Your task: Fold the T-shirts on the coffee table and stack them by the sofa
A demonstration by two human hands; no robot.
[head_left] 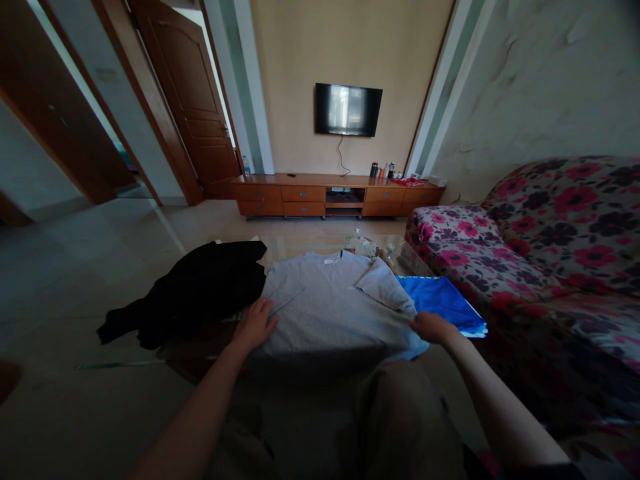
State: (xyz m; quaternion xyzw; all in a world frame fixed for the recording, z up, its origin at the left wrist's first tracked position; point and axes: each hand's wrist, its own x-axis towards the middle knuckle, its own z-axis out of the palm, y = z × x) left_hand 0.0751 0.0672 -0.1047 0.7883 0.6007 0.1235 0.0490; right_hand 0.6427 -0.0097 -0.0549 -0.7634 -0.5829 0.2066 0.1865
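A grey T-shirt [320,300] lies spread out in front of me, its collar at the far side and its near edge hanging down. My left hand [254,325] rests at the shirt's left side, fingers spread on the cloth. At the right sleeve, my right hand [433,327] has its fingers closed on the edge of the shirt. A black garment [205,287] lies crumpled just left of the shirt. Blue cloth or packaging [443,303] sticks out beyond the right sleeve, partly under the shirt.
A sofa with a floral cover [550,247] stands on the right. Across the floor is a low wooden TV cabinet [305,193] with bottles on top, and a television [348,110] hangs above. Some clear plastic [367,243] lies beyond the shirt. My knees are close below the table.
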